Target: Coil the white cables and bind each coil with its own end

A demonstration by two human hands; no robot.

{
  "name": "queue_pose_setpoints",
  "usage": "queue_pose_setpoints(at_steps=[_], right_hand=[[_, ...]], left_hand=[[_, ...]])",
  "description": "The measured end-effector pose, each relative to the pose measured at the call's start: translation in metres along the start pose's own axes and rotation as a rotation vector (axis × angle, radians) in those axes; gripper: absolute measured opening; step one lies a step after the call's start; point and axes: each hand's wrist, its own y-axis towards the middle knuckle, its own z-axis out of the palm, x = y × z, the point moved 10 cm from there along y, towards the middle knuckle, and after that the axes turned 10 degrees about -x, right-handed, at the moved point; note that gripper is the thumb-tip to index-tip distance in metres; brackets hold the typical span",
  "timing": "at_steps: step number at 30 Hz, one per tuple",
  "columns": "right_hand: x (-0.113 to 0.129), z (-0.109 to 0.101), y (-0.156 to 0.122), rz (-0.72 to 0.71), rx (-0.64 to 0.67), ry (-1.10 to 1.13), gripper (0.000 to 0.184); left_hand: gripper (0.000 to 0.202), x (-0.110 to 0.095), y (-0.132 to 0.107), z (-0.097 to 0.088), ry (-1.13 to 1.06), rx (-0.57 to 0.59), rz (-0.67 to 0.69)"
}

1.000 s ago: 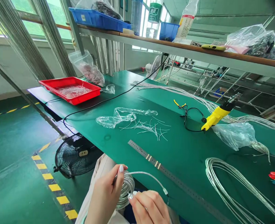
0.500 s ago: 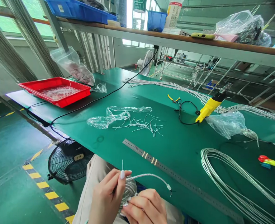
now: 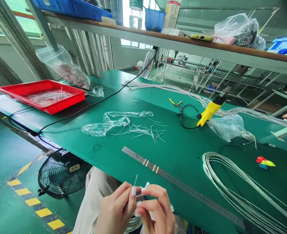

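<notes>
Right hand has risen to left hand. Left grip pinched on thin white strand; right half-curled, hold unclear. Round silvery cable coil beneath both: likely light, springy, slick; hold across all loops.

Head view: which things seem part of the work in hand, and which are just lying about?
Likely part of it:
thin strand, pinched in the left hand
coiled cable, close by the right hand
loose strands, perhaps; similar looking

Seemingly just lying about:
ruler, untouched
heat gun
pliers
plastic wrap
</notes>
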Motion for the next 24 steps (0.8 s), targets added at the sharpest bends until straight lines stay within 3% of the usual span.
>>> queue_pose_setpoints(at_steps=[3, 8, 11, 14, 18, 22, 24], right_hand=[[-0.025, 0.005, -0.012, 0.242, 0.05, 0.037, 0.038], [-0.059, 0.019, -0.032, 0.648, 0.16, 0.187, 0.029], [-0.064, 0.03, -0.038, 0.803, 0.238, 0.367, 0.027], [-0.063, 0.033, -0.038, 0.862, 0.226, 0.47, 0.026], [-0.066, 0.023, -0.038, 0.875, 0.104, 0.41, 0.025], [-0.066, 0.023, -0.038, 0.864, 0.093, 0.378, 0.025], [-0.065, 0.018, -0.037, 0.853, 0.023, 0.352, 0.029]], left_hand=[[0.036, -0.009, 0.0, 0.007, 0.014, 0.069, 0.072], [0.007, -0.005, 0.002, 0.001, 0.021, 0.037, 0.025], [0.008, -0.007, 0.0, 0.002, 0.024, 0.058, 0.042], [0.014, -0.012, -0.001, 0.003, 0.007, 0.094, 0.065], [0.014, -0.019, -0.001, -0.002, -0.03, 0.076, 0.07], [0.015, -0.02, -0.001, -0.004, -0.036, 0.065, 0.063], [0.015, -0.02, -0.002, -0.003, -0.043, 0.075, 0.081]])
